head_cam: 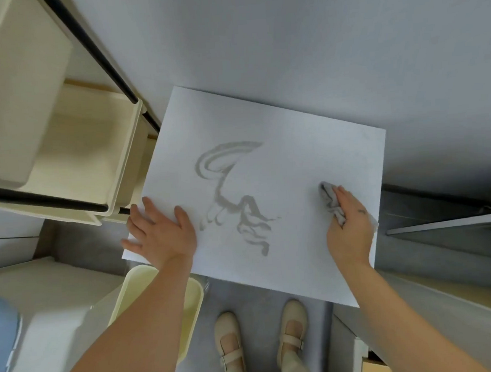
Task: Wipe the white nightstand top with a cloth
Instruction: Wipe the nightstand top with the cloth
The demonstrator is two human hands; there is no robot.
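Note:
The white nightstand top (293, 142) fills the middle of the head view, seen from straight above. Grey smeared streaks (233, 198) run across its centre. My right hand (350, 231) rests near the right edge, shut on a crumpled grey cloth (331, 202) that is pressed onto the surface. My left hand (161, 234) lies flat with spread fingers on the top's near left corner, holding nothing. Both forearms reach in from below.
A cream shelf unit with black rails (64, 156) stands to the left, touching the nightstand's left side. A pale yellow bin (157, 306) sits on the floor by my left arm. My feet in beige shoes (262, 337) stand before the nightstand. Grey furniture (442, 225) is at right.

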